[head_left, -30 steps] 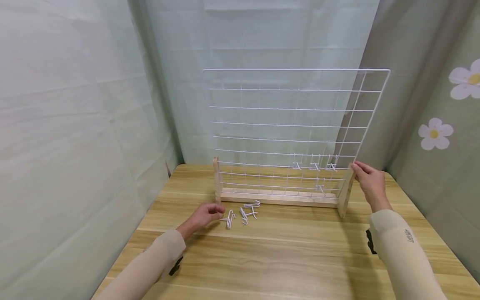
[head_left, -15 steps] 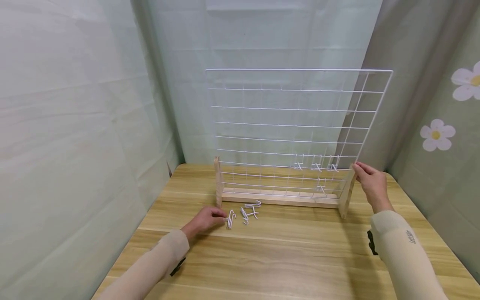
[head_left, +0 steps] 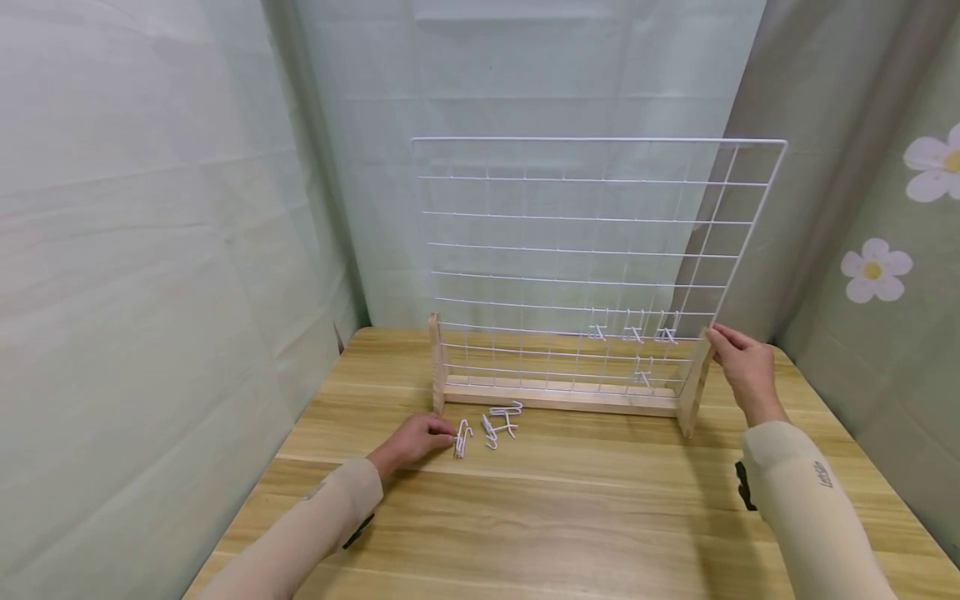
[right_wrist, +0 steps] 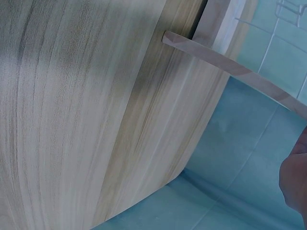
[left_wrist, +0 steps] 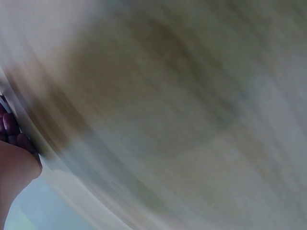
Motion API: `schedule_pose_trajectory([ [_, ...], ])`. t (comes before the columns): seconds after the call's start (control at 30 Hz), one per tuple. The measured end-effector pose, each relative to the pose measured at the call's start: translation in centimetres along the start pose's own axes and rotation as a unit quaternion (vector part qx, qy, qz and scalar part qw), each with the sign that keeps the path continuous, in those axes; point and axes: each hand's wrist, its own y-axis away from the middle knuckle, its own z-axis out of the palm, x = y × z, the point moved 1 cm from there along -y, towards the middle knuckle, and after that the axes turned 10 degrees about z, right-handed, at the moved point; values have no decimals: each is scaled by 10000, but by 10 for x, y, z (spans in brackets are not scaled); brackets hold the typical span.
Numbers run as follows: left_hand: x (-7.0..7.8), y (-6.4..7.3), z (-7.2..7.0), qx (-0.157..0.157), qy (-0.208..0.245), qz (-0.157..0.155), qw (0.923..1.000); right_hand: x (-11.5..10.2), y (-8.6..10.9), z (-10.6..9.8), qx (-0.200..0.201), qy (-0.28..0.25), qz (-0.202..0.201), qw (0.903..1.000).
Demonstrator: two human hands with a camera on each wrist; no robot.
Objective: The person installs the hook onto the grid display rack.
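Note:
On the table stands a white wire grid panel [head_left: 577, 218] in a wooden stand [head_left: 555, 395]. My right hand [head_left: 742, 367] pinches the top of the stand's right upright [head_left: 693, 387], beside the grid's edge. In the right wrist view that upright [right_wrist: 225, 64] runs up to the hand [right_wrist: 293, 179], which is mostly cut off. My left hand [head_left: 416, 440] is low over the table, its thumb and fingertips pinching the prong of a white wire hook [head_left: 461, 442]. The left wrist view catches only part of this hand [left_wrist: 17, 160], with curled fingers, and no hook.
Just right of the pinched hook lie more white wire hooks [head_left: 501, 423], close to the stand's base. Several hooks [head_left: 633, 333] hang on the grid's lower right. Pale curtains [head_left: 150, 250] enclose the wooden table [head_left: 562, 517] at the back and sides.
My left hand has moved slightly right, its fingertips now covering the hook's prong, which stuck out to the left before. The right hand keeps its hold on the upright. The head view has shifted slightly.

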Motion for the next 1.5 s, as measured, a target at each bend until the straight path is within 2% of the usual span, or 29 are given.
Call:
schedule_pose_trajectory([
  [0.17, 2, 0, 1, 4, -74, 193, 9998, 0, 0, 0, 7, 145, -2, 9999],
  [0.27, 2, 1, 1, 36, -105, 192, 9998, 1, 0, 0, 27, 318, 54, 9995],
  [0.43, 3, 2, 2, 114, -104, -27, 9999, 2, -2, 0, 101, 518, 10, 9986],
  [0.67, 8, 3, 0, 259, -7, -361, 9990, 3, -3, 0, 67, 314, -147, 9994],
  [0.9, 13, 4, -1, 604, 302, -878, 9938, 3, -4, 0, 35, 309, -217, 9993],
  [1.07, 17, 1, 2, 788, 391, -824, 9927, 2, -3, 0, -8, 95, -247, 9996],
  [1.17, 19, -3, 5, 925, 438, -792, 9916, 2, -2, 0, 21, 141, -234, 9996],
  [1.4, 30, -13, 6, 1460, 443, -721, 9857, 2, -2, -1, 110, 509, -192, 9985],
  [1.5, 37, -19, 6, 1709, 378, -761, 9816, 2, -3, -1, 114, 440, -183, 9988],
])
